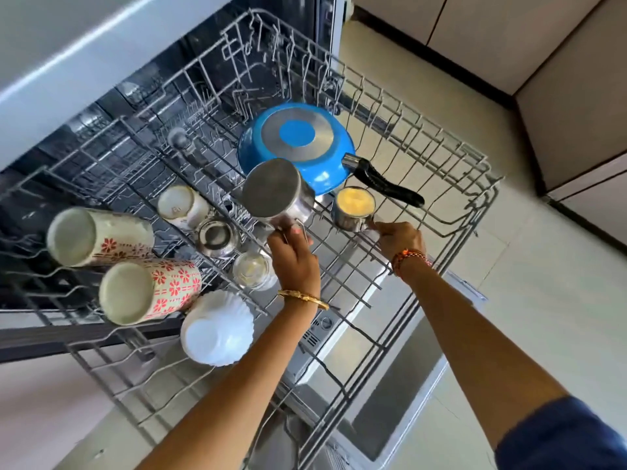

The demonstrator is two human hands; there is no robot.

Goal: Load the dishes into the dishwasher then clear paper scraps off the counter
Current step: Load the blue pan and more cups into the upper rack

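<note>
Setting: kitchen, tiled floor, dishwasher upper rack (441, 205) pulled out over the open door.
Left hand (295, 257): fingers curled round the handle of an upturned steel mug (274, 191), just beside the blue pan (298, 144).
Right hand (398, 239): pinches the handle of a small steel cup (353, 208), apparently upturned, at the pan's black handle.
Handling: steel, light, rigid, slick when wet; handles give the surest hold.
Room: right half of the rack is bare wire; left is crowded with floral tumblers (149, 290), a white bowl (217, 329), glasses.
Edges: tines may snag rims.
</note>
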